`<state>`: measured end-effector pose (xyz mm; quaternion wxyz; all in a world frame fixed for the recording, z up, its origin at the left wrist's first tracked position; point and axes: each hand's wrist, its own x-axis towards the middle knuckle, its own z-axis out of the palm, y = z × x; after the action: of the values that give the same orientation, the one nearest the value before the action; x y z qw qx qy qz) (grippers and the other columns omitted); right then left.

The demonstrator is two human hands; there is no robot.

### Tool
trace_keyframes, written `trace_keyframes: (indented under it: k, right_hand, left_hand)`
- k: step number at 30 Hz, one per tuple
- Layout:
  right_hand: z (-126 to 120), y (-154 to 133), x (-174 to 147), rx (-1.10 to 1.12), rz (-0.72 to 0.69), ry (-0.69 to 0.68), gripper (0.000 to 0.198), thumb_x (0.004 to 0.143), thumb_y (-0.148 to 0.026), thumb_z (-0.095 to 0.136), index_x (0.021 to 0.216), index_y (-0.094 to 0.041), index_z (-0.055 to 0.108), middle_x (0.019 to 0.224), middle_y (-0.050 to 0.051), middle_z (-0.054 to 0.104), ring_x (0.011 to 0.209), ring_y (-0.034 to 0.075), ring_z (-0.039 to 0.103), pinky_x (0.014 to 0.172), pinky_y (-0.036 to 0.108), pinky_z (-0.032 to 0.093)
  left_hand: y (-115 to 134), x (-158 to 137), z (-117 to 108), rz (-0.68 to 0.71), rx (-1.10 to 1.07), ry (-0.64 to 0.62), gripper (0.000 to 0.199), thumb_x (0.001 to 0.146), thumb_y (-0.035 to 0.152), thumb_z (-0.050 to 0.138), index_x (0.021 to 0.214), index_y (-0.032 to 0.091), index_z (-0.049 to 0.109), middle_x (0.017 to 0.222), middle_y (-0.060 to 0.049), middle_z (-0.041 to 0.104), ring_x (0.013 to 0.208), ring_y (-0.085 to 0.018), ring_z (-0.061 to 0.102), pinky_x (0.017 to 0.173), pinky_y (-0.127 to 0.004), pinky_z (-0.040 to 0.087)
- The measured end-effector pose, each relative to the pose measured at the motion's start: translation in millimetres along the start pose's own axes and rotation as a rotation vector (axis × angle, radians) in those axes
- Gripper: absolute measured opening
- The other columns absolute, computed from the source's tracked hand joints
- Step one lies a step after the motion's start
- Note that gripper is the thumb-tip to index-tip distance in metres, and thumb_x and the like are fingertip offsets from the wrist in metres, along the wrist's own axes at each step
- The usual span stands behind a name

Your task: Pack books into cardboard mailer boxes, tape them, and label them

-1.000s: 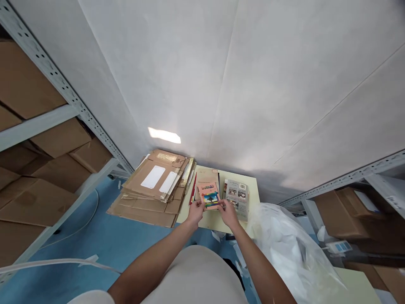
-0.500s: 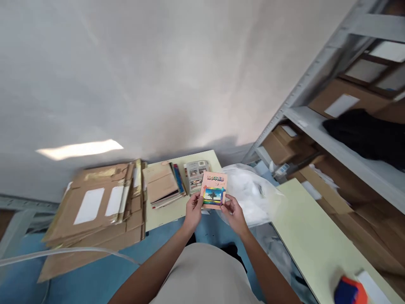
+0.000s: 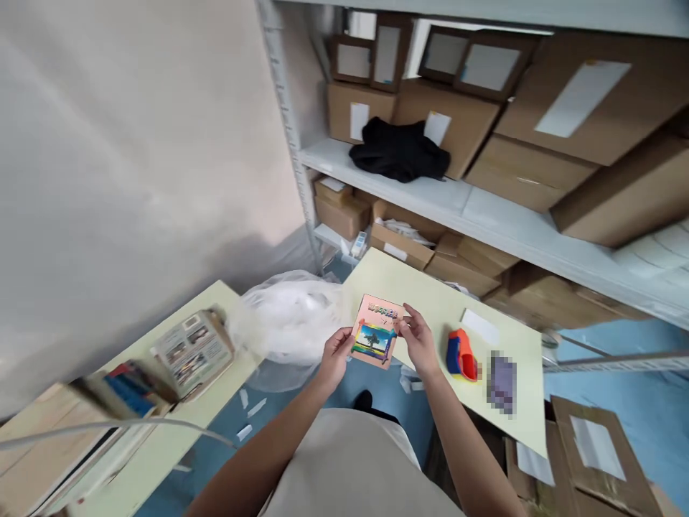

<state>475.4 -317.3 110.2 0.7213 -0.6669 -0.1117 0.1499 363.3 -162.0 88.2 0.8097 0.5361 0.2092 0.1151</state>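
Note:
A small pink booklet [image 3: 375, 332] with a tree picture and coloured lettering on its cover is held up in front of me, between both hands. My left hand [image 3: 336, 353] pinches its lower left edge. At the right edge, my right hand [image 3: 418, 337] grips it with thumb and fingers. Behind the booklet is the near end of a pale yellow-green table [image 3: 395, 276]. On that table, to the right of my right hand, sit a red and blue tape dispenser [image 3: 461, 355] and a white slip [image 3: 481, 326].
A clear plastic bag [image 3: 293, 316] of white material hangs between the two tables. Books and a printed magazine [image 3: 197, 352] lie on the left table. Shelving with cardboard boxes [image 3: 452, 118] and a black cloth [image 3: 399, 149] stands behind. Flattened cardboard [image 3: 597, 445] is at lower right; paper scraps [image 3: 245, 432] litter the floor.
My view has swung right, from the left table and stacked cardboard to the right table and shelves. The booklet stays in both hands, now tilted slightly and over the right table's edge.

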Motion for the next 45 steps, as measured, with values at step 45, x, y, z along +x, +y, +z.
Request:
trace_keyframes:
  k: [45]
  right_hand:
    - [-158, -21, 134, -0.070, 0.301, 0.084, 0.035, 0.066, -0.048, 0.072, 0.082, -0.018, 0.063, 0.065, -0.003, 0.058, 0.059, 0.011, 0.053, 0.057, 0.027, 0.049]
  left_hand:
    - [-20, 160, 116, -0.253, 0.245, -0.320, 0.044, 0.062, 0.055, 0.074, 0.086, 0.018, 0.070, 0.083, -0.008, 0.071, 0.079, -0.021, 0.066, 0.077, -0.034, 0.051]
